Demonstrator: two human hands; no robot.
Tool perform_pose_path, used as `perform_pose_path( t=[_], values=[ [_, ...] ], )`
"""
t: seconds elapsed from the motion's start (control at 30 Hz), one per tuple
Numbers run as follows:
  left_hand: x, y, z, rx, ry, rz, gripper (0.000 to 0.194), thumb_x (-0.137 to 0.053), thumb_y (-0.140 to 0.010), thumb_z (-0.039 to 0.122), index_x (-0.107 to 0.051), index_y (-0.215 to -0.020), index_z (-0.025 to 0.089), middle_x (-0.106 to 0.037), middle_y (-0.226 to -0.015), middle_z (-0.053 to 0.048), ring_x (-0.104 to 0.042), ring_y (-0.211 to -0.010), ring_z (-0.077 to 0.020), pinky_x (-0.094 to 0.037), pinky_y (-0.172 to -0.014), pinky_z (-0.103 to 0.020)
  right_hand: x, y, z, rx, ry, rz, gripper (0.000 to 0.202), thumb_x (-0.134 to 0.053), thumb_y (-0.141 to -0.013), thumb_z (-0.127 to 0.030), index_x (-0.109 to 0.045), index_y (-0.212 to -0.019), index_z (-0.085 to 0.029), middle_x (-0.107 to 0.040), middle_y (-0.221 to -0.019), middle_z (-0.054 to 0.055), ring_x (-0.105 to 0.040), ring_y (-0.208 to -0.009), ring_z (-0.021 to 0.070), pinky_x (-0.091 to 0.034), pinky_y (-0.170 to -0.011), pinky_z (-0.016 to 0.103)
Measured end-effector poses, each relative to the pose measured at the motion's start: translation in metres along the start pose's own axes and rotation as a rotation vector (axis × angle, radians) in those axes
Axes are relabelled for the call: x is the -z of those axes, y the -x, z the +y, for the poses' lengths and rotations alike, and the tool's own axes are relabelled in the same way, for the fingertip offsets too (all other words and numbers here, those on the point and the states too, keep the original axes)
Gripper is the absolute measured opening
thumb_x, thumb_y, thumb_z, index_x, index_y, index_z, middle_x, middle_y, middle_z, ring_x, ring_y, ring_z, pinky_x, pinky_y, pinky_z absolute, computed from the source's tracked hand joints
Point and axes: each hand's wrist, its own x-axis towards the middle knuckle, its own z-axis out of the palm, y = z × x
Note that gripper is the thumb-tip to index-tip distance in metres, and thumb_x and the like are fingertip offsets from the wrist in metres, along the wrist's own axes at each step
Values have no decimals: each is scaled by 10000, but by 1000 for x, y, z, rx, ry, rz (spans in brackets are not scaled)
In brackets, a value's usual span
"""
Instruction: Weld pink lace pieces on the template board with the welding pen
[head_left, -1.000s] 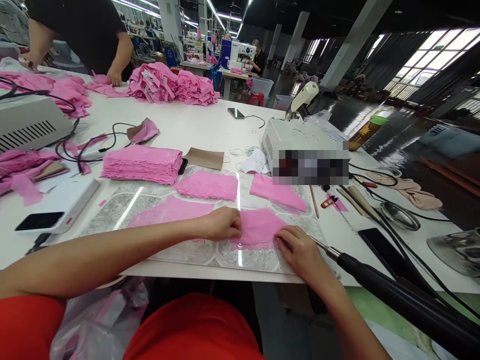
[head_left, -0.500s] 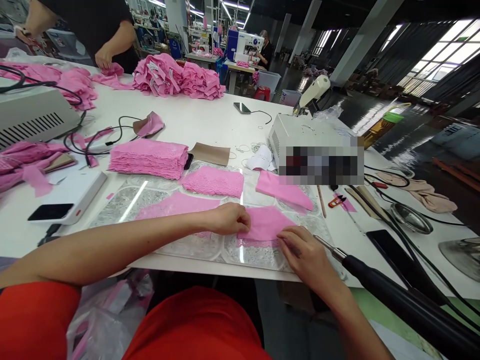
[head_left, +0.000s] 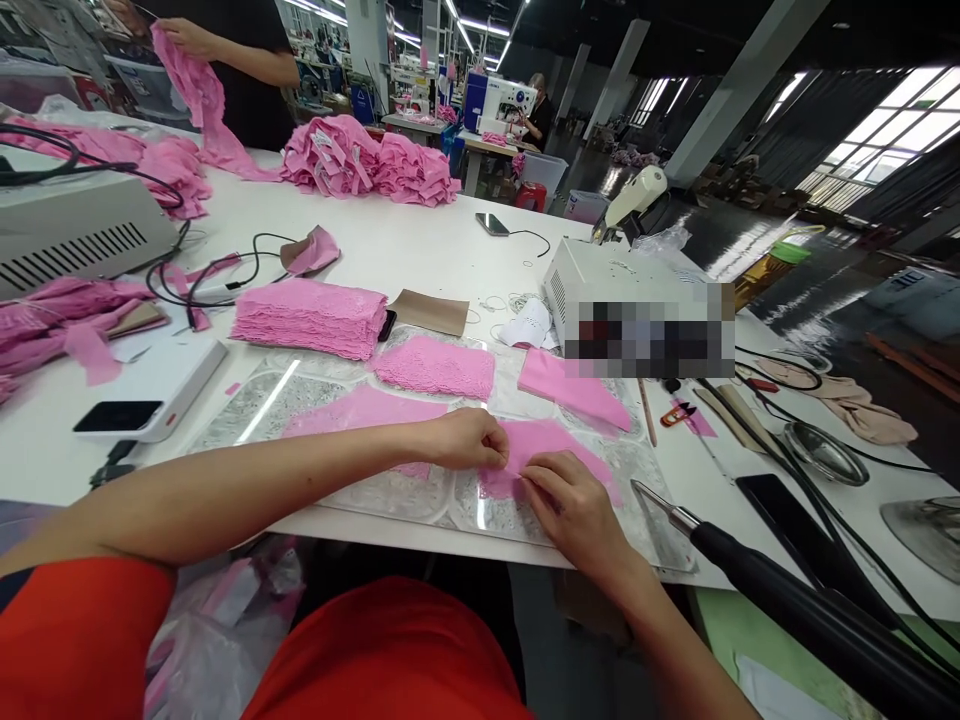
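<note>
A thin pink fabric piece [head_left: 562,440] with a lacy edge lies on the clear patterned mat [head_left: 330,498] before me. My left hand [head_left: 466,438] has its fingertips pinched on the left part of this piece. Close beside it, my right hand [head_left: 576,502] pinches the near edge between thumb and fingers. To the left, another pink piece [head_left: 360,410] lies flat, partly covered by my left forearm. Beyond my hands rest a small stack of pink lace pieces [head_left: 435,367] and a folded pink cloth [head_left: 574,388].
A tall pink lace stack [head_left: 309,318] stands at back left. A black-handled iron tool [head_left: 750,565] juts in from the right, near my right hand. Small orange snips [head_left: 678,414], a grey machine box [head_left: 630,280] and cables lie right. Across the table a person handles pink cloth.
My right hand has moved left along the fabric's near edge, closer to my left hand. The piece's right side now lies spread out. The person across the table has lifted a pink strip.
</note>
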Motion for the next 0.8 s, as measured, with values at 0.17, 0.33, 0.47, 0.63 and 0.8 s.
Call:
perform_pose_path(
  t=[0.17,0.33,0.47,0.63,0.8],
  values=[
    [-5,1,7,-15,-90,54,193,-712,-716,270,-673,-873,165,-667,-842,-9,-588,-770,-152,-407,-630,-208,3,-3,-1,-16,-16,-8,132,-519,-881,-130,-634,-861,-193,-668,-871,60,-589,-816,162,-519,-718,304],
    [-11,0,11,-69,-159,97,75,-607,-770,133,-674,-746,156,-659,-814,-31,-579,-783,-158,-414,-706,-235,1,-5,-1,-29,7,14,138,-515,-864,-127,-633,-865,-199,-670,-882,64,-597,-834,173,-520,-738,316],
    [-10,2,7,-89,-134,98,96,-587,-767,126,-675,-740,155,-645,-734,4,-566,-685,-117,-394,-622,-200,0,1,11,-83,168,3,150,-510,-840,-116,-629,-887,-192,-672,-914,73,-591,-866,201,-501,-761,349],
    [-6,6,3,-90,-116,88,91,-580,-775,129,-659,-732,145,-646,-756,6,-573,-668,-102,-383,-577,-184,9,15,36,-189,334,-6,140,-497,-846,-122,-620,-863,-186,-669,-896,73,-591,-862,211,-486,-755,348],
    [-11,7,3,-113,-180,100,105,-571,-764,84,-634,-707,145,-643,-798,-15,-570,-740,-132,-408,-664,-220,17,22,49,-329,384,24,136,-510,-851,-190,-641,-886,-198,-670,-913,58,-611,-771,185,-474,-637,304]
  ],
)
